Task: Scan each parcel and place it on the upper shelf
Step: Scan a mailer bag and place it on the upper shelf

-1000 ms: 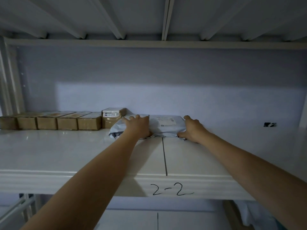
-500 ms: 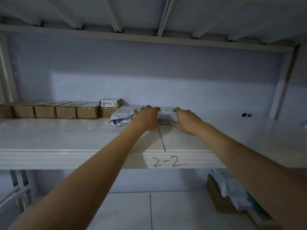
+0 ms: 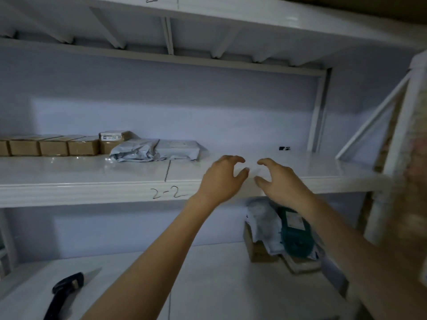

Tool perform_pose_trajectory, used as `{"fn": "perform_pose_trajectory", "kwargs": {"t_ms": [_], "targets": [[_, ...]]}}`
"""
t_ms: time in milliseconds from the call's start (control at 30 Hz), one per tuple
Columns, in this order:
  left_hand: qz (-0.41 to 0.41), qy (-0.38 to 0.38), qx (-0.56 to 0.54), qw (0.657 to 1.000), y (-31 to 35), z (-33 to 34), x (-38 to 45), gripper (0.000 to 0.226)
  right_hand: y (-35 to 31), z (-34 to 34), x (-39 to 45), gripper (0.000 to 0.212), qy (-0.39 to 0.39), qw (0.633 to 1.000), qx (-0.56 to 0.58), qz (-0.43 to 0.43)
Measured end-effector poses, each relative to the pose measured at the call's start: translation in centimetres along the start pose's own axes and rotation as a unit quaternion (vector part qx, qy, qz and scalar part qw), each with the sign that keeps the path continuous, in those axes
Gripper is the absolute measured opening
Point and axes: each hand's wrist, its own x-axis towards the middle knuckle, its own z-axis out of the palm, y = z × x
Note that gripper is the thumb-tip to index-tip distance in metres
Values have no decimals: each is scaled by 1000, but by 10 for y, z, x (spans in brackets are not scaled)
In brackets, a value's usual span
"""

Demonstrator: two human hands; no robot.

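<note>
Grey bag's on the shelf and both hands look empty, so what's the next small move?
Probably lower the right hand to the pile of parcels on the lower shelf: the grey bag already lies beside the boxes, and the scanner waits below.

Dim light throughout. White metal shelving [image 3: 92, 188] is seen against a pale bluish wall [image 3: 184, 107]; a diagonal brace [image 3: 369, 121] stands at 3 o'clock.

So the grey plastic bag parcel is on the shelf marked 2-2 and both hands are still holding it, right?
Not quite. The head view shows the crinkled grey plastic bag parcel lying on the white shelf marked 2-2, but neither hand holds it: the left hand and right hand are off to its right, fingers loosely curled, holding nothing.
</note>
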Motion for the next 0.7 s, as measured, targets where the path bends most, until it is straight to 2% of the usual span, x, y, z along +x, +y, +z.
{"fn": "perform_pose_trajectory", "kwargs": {"t_ms": [100, 267, 400, 700], "targets": [[6, 8, -55, 998, 38, 43, -28, 28, 47, -15, -38, 48, 33, 999, 15, 30], [-46, -75, -81, 993, 51, 115, -46, 27, 111, -12, -63, 48, 2, 996, 35, 84], [-119, -109, -68, 985, 29, 153, -37, 37, 147, 1, -55, 50, -25, 991, 44, 123], [-220, -154, -82, 960, -48, 231, 2, 28, 222, 55, 4, 44, -67, 975, 47, 206]]}}
